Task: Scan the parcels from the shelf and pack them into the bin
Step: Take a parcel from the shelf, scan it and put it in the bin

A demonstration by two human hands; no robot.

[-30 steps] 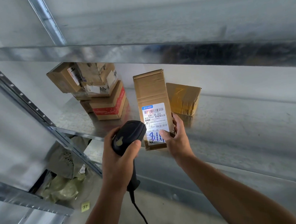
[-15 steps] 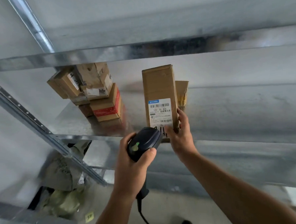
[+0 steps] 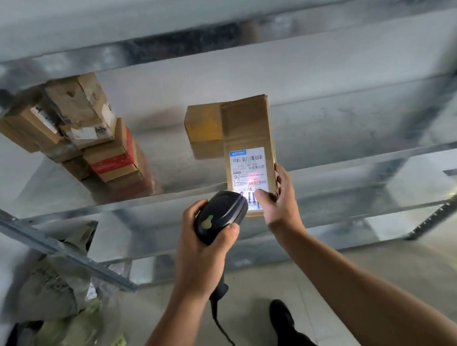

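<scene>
My right hand (image 3: 279,199) grips the lower end of a tall, narrow cardboard parcel (image 3: 246,127), held upright at the front edge of the metal shelf (image 3: 354,163). Its white shipping label (image 3: 249,171) faces me, and a red scan light glows on the lower barcode. My left hand (image 3: 199,251) holds a black handheld scanner (image 3: 220,213), its head aimed at the label from just below and to the left. A cable hangs down from the scanner. Behind the parcel on the shelf stands a smaller taped brown box (image 3: 203,124).
A stack of several cardboard parcels (image 3: 87,132) fills the shelf's left side. Another shelf board (image 3: 215,38) runs overhead. Grey and green plastic mail bags (image 3: 59,308) lie at the lower left behind a slanted metal rail (image 3: 59,247). My dark shoe (image 3: 281,315) is on the tiled floor.
The view shifted left, so hands and parcel now sit further right. The scanner rose closer to the label, and a red scan light now shows on the barcode.
</scene>
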